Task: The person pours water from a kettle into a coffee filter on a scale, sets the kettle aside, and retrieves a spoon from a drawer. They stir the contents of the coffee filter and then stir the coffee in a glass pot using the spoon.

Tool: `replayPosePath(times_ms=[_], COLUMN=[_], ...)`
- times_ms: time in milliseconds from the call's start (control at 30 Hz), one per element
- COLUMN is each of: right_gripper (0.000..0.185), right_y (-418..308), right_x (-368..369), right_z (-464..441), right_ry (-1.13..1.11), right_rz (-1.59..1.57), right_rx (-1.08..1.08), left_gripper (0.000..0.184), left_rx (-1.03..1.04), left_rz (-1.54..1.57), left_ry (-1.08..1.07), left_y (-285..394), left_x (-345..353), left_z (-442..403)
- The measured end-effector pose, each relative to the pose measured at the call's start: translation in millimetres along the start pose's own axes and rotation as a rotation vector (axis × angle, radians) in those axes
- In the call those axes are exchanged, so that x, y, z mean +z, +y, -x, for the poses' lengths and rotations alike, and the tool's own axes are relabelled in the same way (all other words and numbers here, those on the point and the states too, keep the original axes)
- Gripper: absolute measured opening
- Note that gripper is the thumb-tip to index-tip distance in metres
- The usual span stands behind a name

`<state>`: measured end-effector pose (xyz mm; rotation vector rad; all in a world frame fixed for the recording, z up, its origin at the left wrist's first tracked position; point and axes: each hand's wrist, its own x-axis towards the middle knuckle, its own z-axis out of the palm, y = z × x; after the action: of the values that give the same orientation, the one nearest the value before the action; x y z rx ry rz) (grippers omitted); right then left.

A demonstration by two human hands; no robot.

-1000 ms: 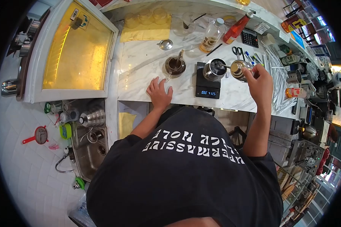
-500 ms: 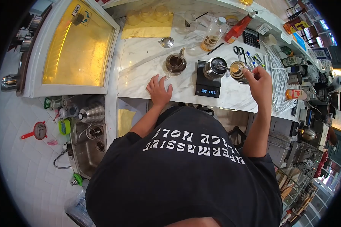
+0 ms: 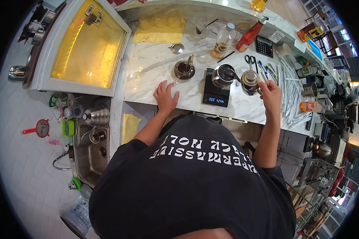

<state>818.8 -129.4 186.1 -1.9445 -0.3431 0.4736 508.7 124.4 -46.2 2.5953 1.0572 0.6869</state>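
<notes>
My right hand (image 3: 270,95) is closed on the handle of a metal gooseneck kettle (image 3: 250,81), whose spout reaches toward a metal cup (image 3: 223,75). That cup stands on a black digital scale (image 3: 215,98) with a lit blue display. My left hand (image 3: 166,96) rests on the counter with its fingers spread, holding nothing. Just beyond its fingertips is a glass pot (image 3: 184,71) with dark liquid in it. A small round metal lid (image 3: 177,48) lies farther back.
Behind the scale stand a clear bottle (image 3: 223,42) and a red bottle (image 3: 251,35). A calculator (image 3: 264,47), scissors (image 3: 250,61), pens and a pile of wrapped straws (image 3: 293,87) lie to the right. Upturned glasses sit on a yellow cloth (image 3: 159,36). A sink (image 3: 91,159) is at left.
The kettle has gone from tilted to more upright, and my right hand has lowered slightly. The scale reading has risen. My left hand stays on the counter.
</notes>
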Motion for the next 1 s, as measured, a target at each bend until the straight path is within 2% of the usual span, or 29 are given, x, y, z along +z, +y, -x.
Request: replayPosePath(times_ms=[567, 700, 1000], right_gripper=[0.028, 0.027, 0.024], right_y=[63, 80, 86], right_x=[-47, -47, -17], right_z=[16, 29, 75], right_ry=[-0.245, -0.292, -0.464], right_rz=[-0.479, -0.542, -0.607], right_rx=[0.191, 0.2, 0.25], left_gripper=[0.054, 0.056, 0.055], left_rx=[-0.206, -0.191, -0.358], left_rz=[0.052, 0.031, 0.114], left_ry=[-0.181, -0.183, -0.15], left_y=[80, 92, 102], left_x=[-32, -34, -47], left_z=[105, 139, 216])
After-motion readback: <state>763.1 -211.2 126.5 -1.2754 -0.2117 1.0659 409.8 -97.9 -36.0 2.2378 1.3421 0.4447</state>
